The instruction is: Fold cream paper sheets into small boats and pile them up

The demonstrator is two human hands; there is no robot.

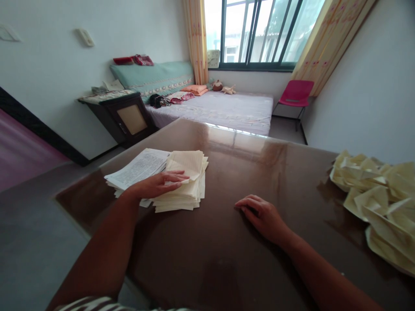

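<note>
While our left hand (159, 183) lies nearly flat, fingers extended, on the cream paper stack (185, 161) beside printed sheets (140, 167) toward the counter's (194, 255) left edge, our empty right hand (264, 215) rests loosely curled, folded papers (372, 188) near the right edge.

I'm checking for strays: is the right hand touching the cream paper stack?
Apart: the head view shows bare brown tabletop between the right hand and the cream paper stack.
</note>
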